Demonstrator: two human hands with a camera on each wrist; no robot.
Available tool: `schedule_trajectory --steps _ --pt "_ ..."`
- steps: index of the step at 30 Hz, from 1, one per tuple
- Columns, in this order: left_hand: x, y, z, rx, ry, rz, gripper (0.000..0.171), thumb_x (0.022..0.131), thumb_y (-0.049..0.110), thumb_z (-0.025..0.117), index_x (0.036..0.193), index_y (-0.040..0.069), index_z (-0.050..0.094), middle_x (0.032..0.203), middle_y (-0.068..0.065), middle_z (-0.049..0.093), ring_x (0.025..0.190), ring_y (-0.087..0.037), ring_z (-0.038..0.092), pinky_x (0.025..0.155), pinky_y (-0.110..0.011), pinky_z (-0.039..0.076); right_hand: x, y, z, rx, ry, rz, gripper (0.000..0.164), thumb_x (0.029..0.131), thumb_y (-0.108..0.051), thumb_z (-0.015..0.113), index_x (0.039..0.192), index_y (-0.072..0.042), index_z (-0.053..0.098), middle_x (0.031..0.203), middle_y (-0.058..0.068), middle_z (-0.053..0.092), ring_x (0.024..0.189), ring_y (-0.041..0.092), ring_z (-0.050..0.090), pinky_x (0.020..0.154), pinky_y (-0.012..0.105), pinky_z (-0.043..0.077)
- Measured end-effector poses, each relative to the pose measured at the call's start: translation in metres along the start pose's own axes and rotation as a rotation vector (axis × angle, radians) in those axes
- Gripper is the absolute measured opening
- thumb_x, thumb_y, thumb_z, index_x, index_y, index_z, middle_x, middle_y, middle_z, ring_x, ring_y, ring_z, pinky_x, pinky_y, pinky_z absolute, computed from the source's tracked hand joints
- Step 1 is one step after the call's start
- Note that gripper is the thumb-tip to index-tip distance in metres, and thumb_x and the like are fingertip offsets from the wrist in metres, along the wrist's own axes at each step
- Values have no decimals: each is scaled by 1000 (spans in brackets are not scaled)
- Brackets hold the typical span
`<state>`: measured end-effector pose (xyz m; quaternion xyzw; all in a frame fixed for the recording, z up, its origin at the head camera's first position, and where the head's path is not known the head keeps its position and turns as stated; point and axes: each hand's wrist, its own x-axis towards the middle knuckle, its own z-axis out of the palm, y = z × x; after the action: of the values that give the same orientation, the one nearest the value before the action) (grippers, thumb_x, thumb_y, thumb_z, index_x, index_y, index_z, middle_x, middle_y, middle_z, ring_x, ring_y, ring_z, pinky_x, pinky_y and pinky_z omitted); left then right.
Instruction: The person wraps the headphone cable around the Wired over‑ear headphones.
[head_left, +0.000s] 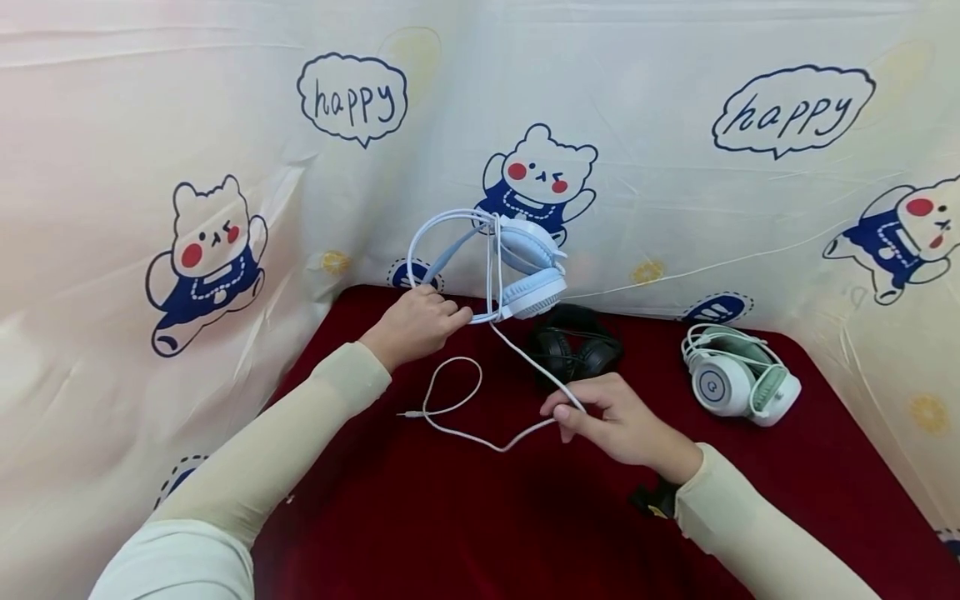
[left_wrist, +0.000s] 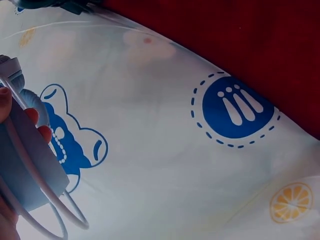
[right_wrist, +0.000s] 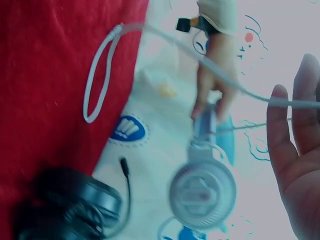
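Observation:
My left hand [head_left: 420, 323] grips the headband of a pair of white and light blue headphones [head_left: 534, 296], held up above the far part of the table. The ear cups point to the right, and loops of cord hang round the band. From them a white cable [head_left: 528, 358] runs down to my right hand [head_left: 618, 423], which holds it between thumb and fingers. Beyond that hand the cable bends left and ends in a plug [head_left: 411, 414]. The left wrist view shows the headband [left_wrist: 30, 160] close up; in the right wrist view the cable [right_wrist: 220, 74] crosses the fingers.
A black headset [head_left: 555, 354] lies behind my right hand on the red cloth [head_left: 465, 533]. White and green headphones [head_left: 723, 383] with wound cord sit at the right. A printed curtain [head_left: 637, 208] hangs round the table's back and sides.

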<state>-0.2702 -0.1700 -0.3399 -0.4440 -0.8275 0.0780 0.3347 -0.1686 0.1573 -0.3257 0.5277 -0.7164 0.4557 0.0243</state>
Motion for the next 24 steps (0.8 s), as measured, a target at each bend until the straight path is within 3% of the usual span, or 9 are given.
schedule_trajectory --steps 7,16,24 --pt "-4 8 0 16 -25 45 11 88 4 63 97 10 63 67 -2 62 61 -19 57 60 -33 45 3 -12 -25 -53 33 -83 13 97 -10 58 103 -12 70 72 -6 66 66 6 60 59 24 48" --pt "-8 20 -9 30 -65 91 15 89 7 66 104 12 66 79 -1 68 68 -17 63 70 -32 49 11 -17 -53 -117 111 -168 12 92 -3 62 95 -10 71 70 -5 58 61 5 48 53 22 40" --pt "-16 30 -18 7 -86 105 22 87 8 70 108 12 66 85 -1 71 74 -17 65 77 -32 50 15 -16 -68 -140 118 -170 18 89 3 62 92 -11 72 69 -4 55 61 7 46 53 22 36"
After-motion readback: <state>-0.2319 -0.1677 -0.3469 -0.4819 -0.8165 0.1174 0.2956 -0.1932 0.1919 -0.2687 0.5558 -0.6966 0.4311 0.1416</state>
